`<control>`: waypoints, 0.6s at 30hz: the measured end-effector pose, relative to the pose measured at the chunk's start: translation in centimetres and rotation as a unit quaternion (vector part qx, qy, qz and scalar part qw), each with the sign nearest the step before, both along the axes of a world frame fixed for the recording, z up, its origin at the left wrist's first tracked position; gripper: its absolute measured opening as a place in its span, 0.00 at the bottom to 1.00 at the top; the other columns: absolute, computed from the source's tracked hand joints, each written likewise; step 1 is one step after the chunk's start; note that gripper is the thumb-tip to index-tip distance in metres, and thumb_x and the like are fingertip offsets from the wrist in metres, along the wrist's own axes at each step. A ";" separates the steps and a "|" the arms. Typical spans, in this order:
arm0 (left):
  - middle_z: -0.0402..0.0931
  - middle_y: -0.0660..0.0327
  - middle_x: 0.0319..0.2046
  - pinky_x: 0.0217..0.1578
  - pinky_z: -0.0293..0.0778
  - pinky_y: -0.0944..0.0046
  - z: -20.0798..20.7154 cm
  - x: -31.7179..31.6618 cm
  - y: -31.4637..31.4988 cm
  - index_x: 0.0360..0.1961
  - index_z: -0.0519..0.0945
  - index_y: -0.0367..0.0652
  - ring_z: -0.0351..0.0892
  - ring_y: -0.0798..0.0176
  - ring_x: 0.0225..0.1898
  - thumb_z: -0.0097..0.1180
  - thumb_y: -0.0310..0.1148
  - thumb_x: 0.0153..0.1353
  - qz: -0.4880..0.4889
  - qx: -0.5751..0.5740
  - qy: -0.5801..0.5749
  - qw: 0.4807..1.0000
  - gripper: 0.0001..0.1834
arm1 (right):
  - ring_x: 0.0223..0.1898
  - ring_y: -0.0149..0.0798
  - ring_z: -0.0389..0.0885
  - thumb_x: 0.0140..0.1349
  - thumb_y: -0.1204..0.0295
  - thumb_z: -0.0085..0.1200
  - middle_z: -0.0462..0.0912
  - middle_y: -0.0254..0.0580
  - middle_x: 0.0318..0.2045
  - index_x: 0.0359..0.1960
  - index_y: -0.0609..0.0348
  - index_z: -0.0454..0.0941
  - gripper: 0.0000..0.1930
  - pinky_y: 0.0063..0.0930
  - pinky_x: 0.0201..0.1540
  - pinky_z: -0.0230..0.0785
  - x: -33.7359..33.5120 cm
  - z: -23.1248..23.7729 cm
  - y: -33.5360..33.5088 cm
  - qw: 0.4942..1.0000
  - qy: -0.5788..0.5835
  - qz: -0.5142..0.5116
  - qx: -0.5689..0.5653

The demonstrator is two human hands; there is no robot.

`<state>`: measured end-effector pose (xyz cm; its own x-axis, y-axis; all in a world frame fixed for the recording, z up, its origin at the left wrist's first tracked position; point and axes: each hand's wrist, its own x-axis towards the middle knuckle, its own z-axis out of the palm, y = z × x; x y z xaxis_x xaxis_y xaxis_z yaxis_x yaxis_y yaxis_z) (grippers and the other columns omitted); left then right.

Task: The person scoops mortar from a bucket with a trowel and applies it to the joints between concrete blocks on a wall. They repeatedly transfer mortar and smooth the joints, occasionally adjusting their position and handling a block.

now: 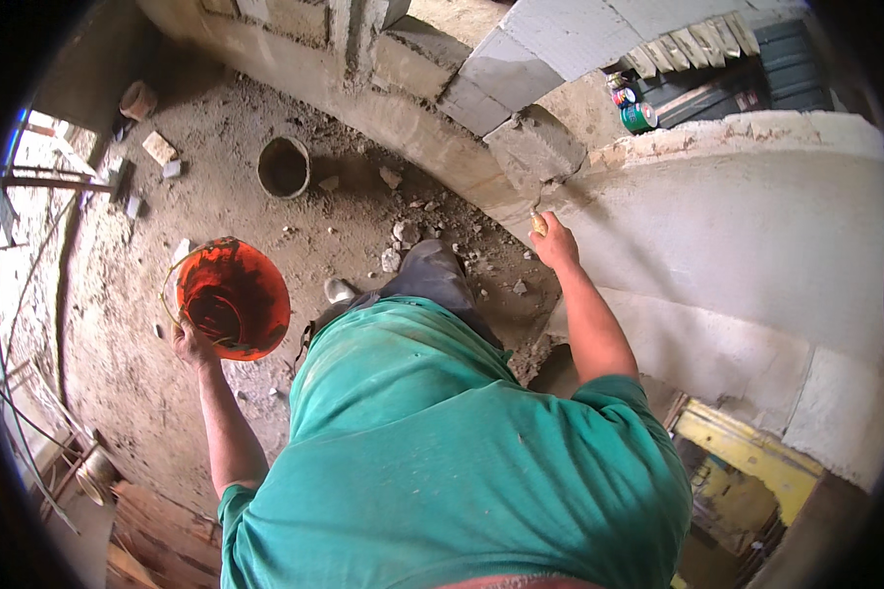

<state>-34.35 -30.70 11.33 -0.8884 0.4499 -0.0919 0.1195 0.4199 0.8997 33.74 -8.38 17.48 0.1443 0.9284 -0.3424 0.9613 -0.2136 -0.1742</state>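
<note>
While the right hand [557, 245] is wrapped around the pale handle of a small tool [538, 224], the tool's far end, hard to make out, points at the lower edge of a rough block [535, 147] by the pale wall [717, 226]. Well apart, the left hand [194, 346] grasps the wire handle [167, 294] of an orange bucket [265, 280], its dark-smeared mouth facing up. Open dirt floor [206, 201] separates that rim from a round pail [305, 177]; rubble [408, 234] crowds the ground before the person's legs [432, 270].

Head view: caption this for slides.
Left hand holds an orange bucket; right hand grips a tan-handled tool near a block.
</note>
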 end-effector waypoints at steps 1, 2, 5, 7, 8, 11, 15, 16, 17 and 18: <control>0.75 0.70 0.24 0.28 0.66 0.69 -0.4 0.8 -0.7 0.29 0.80 0.42 0.69 0.74 0.26 0.51 0.44 0.70 0.016 0.011 -0.013 1.000 0.18 | 0.44 0.58 0.81 0.58 0.58 0.59 0.83 0.52 0.40 0.54 0.47 0.70 0.23 0.49 0.45 0.73 0.8 0.6 1.0 0.999 -0.027 0.022 -0.029; 0.74 0.70 0.23 0.27 0.66 0.69 -0.3 1.6 -1.1 0.28 0.80 0.43 0.68 0.75 0.26 0.52 0.44 0.70 0.030 0.022 -0.023 0.999 0.19 | 0.44 0.57 0.81 0.58 0.58 0.59 0.83 0.52 0.40 0.54 0.46 0.70 0.23 0.49 0.45 0.73 1.0 1.4 1.9 0.996 -0.051 0.042 -0.058; 0.76 0.67 0.25 0.27 0.68 0.69 0.9 5.0 -2.0 0.27 0.78 0.42 0.71 0.73 0.26 0.52 0.45 0.70 0.082 0.040 -0.048 0.995 0.19 | 0.47 0.56 0.81 0.60 0.55 0.57 0.83 0.50 0.42 0.54 0.44 0.70 0.22 0.48 0.47 0.72 3.3 2.3 4.0 0.991 -0.080 0.066 -0.086; 0.80 0.63 0.29 0.31 0.73 0.69 0.0 5.9 -3.8 0.29 0.79 0.39 0.76 0.70 0.29 0.52 0.46 0.70 0.100 -0.003 -0.035 0.994 0.20 | 0.46 0.56 0.80 0.61 0.54 0.55 0.82 0.50 0.43 0.55 0.44 0.69 0.23 0.49 0.46 0.72 4.8 2.8 5.6 0.986 -0.090 0.077 -0.116; 0.81 0.62 0.31 0.32 0.74 0.68 0.0 6.5 -4.1 0.33 0.80 0.38 0.77 0.69 0.30 0.52 0.46 0.70 0.102 -0.007 -0.043 0.994 0.20 | 0.46 0.57 0.80 0.61 0.54 0.55 0.82 0.51 0.42 0.55 0.44 0.68 0.23 0.49 0.46 0.72 5.7 2.5 5.9 0.987 -0.084 0.076 -0.115; 0.82 0.60 0.36 0.35 0.76 0.65 -1.8 8.1 -5.5 0.39 0.82 0.36 0.80 0.64 0.34 0.52 0.45 0.69 0.116 -0.004 -0.052 0.992 0.20 | 0.45 0.60 0.80 0.61 0.54 0.54 0.82 0.56 0.41 0.55 0.44 0.68 0.22 0.52 0.45 0.72 9.8 0.8 6.9 0.992 -0.040 0.092 -0.070; 0.81 0.60 0.34 0.36 0.76 0.66 -0.5 15.5 -3.0 0.37 0.81 0.37 0.79 0.66 0.34 0.50 0.45 0.70 0.180 0.003 -0.010 0.984 0.20 | 0.44 0.63 0.80 0.61 0.54 0.54 0.82 0.57 0.40 0.55 0.44 0.67 0.22 0.54 0.44 0.71 12.6 0.1 7.7 0.991 0.007 0.130 -0.044; 0.81 0.60 0.34 0.36 0.76 0.66 0.0 16.3 -2.8 0.37 0.81 0.38 0.79 0.66 0.34 0.50 0.45 0.70 0.191 0.019 -0.028 0.981 0.19 | 0.43 0.63 0.80 0.61 0.54 0.54 0.82 0.57 0.40 0.55 0.44 0.67 0.22 0.54 0.44 0.71 12.9 -0.4 7.7 0.990 0.010 0.132 -0.049; 0.81 0.60 0.34 0.36 0.76 0.66 0.4 17.2 -2.0 0.38 0.81 0.38 0.79 0.66 0.34 0.50 0.45 0.70 0.204 0.040 -0.049 0.977 0.19 | 0.43 0.63 0.80 0.61 0.54 0.54 0.82 0.57 0.40 0.55 0.45 0.67 0.22 0.54 0.43 0.71 13.2 -0.7 8.2 0.990 0.011 0.136 -0.047; 0.81 0.60 0.35 0.36 0.76 0.66 0.8 18.0 -1.3 0.39 0.80 0.38 0.79 0.65 0.34 0.50 0.45 0.70 0.215 0.061 -0.069 0.972 0.18 | 0.43 0.63 0.80 0.61 0.54 0.54 0.82 0.57 0.40 0.55 0.45 0.67 0.22 0.55 0.43 0.71 13.6 -1.0 8.6 0.989 0.012 0.139 -0.045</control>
